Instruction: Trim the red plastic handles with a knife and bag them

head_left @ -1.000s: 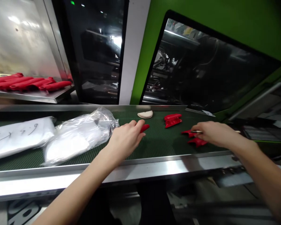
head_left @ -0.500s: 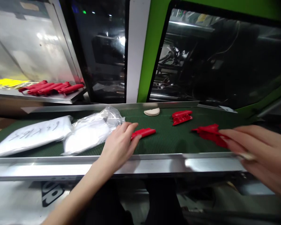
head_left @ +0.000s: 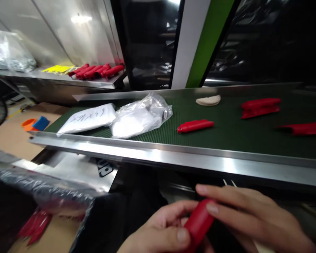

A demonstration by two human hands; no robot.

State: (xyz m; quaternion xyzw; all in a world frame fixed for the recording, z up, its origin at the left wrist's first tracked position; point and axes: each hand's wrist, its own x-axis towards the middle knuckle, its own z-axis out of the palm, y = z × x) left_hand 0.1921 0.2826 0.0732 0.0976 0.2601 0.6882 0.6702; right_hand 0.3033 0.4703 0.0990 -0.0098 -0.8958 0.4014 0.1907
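Note:
Below the front edge of the belt, my left hand [head_left: 163,228] is closed around a hollow-looking red plastic part [head_left: 200,219], thumb along its side. My right hand [head_left: 252,214] has its fingertips pressed on the upper end of that part. Two thin pale tips show above the right hand, and something pale lies under its palm; I cannot make out what it is. On the green conveyor belt [head_left: 226,137] lie more red plastic parts: one near the middle [head_left: 195,125], one farther back [head_left: 260,107] and one at the right edge [head_left: 305,129].
A pale disc-like piece [head_left: 208,101] and white plastic-bagged packs [head_left: 88,118] lie on the belt. Several red parts [head_left: 96,71] rest on a metal shelf [head_left: 55,79]. Lower left, a lined box [head_left: 58,232] holds red parts. A metal rail [head_left: 173,151] edges the belt.
The view has turned left. My left hand has left the red part on the belt, which stays there. Both hands are now together on a red part in front of the rail.

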